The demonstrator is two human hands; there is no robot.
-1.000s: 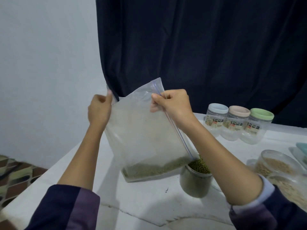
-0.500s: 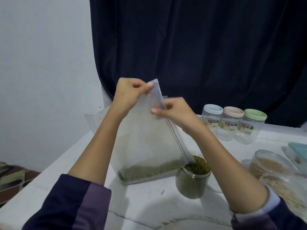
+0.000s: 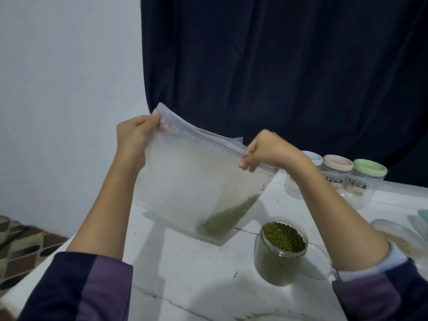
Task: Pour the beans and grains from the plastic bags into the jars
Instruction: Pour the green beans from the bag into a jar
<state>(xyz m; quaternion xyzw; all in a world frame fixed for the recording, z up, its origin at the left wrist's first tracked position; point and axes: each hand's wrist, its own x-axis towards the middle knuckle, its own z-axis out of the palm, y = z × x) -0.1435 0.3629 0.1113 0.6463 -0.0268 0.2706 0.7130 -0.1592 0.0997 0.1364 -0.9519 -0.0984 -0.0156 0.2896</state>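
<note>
Both hands pinch the zip edge of the plastic bag (image 3: pixel 190 181): the left hand (image 3: pixel 135 137) at its upper left corner, the right hand (image 3: pixel 266 151) at the other end, so the bag hangs upright above the counter (image 3: pixel 196 269). A small heap of green beans (image 3: pixel 228 218) lies in its lower right corner. Just beside it, toward the near edge, the open jar (image 3: pixel 280 251) stands filled with green beans nearly to the rim. That pour looks about done; the leftover may not fit. At the right edge an open container of pale grains (image 3: pixel 398 239) shows partly, and three lidded jars (image 3: pixel 342 179) wait near the far edge, seemingly unfilled.
</note>
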